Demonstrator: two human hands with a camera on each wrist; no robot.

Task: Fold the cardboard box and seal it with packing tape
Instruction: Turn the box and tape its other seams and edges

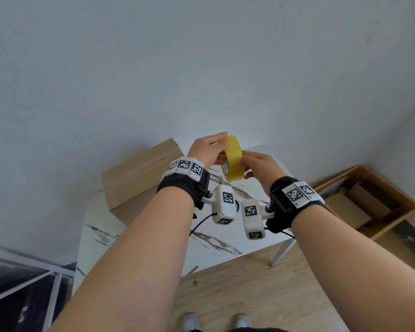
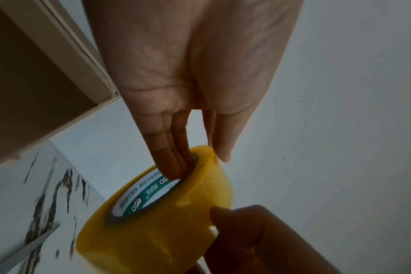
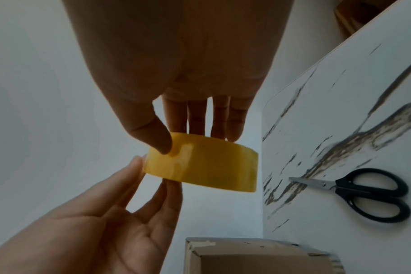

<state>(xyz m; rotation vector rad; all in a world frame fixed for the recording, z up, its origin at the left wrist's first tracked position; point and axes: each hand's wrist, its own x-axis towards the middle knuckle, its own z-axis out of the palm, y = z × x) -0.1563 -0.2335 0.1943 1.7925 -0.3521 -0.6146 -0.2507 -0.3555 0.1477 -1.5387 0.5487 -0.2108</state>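
I hold a yellow roll of packing tape in the air above the table with both hands. My left hand pinches its far rim: the fingers reach into the printed core and the thumb lies on the outer band. My right hand grips the near side, thumb on the tape's outer face and fingers behind it. The brown cardboard box stands on the table to the left of my hands with its top flaps down; its corner shows in both wrist views.
Black-handled scissors lie on the white marble-patterned table, right of the box. A wooden crate with cardboard pieces sits on the floor to the right. A white metal frame stands at the lower left. A grey wall is close behind.
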